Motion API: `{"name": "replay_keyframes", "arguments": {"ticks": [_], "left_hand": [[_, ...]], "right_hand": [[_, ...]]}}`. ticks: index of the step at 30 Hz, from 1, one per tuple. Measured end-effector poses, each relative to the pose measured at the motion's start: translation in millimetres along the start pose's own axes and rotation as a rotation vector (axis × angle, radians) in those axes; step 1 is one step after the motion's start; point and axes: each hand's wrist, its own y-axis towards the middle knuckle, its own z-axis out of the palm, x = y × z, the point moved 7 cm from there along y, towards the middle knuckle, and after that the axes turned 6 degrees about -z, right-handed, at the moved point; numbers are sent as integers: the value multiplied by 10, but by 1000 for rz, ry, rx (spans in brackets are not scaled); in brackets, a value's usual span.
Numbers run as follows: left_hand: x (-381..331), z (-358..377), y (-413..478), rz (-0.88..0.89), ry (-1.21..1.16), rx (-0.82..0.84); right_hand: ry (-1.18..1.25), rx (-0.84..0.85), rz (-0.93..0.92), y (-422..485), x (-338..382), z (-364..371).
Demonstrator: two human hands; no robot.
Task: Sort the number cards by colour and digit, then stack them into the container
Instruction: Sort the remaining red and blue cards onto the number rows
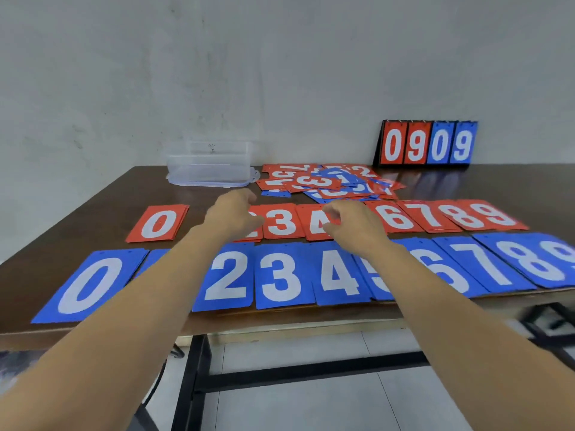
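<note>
**Both grips over the red row**

Nearest, the blue cards (281, 279) are lying in digit order along the counter (77, 219). Left grip (231, 213) and right grip (351, 223) are hovering loosely curled, holding nothing, above the red cards (401, 217). Beyond, a mixed pile (329, 181) is lying; the clear container (211, 164) is sitting far left.

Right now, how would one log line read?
left hand: over red row | right hand: same | grips: unclear | unsorted pile: behind | container: looks empty
</note>
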Motion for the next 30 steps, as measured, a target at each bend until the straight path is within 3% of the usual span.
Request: {"name": "replay_keyframes", "arguments": {"ticks": [11, 17, 25, 30], "left_hand": [[-693, 729, 961, -31, 48, 76], [-799, 916, 1608, -69, 18, 26], [-997, 1300, 2284, -52, 52, 117], [-1074, 1544, 2581, -28, 116, 211]], "right_hand": [[-51, 63, 97, 662, -1253, -143], [-40, 104, 131, 1339, -1845, -76], [-62, 102, 226, 2199, -2199, 288], [-96, 224, 343, 2402, -2289, 545]]}}
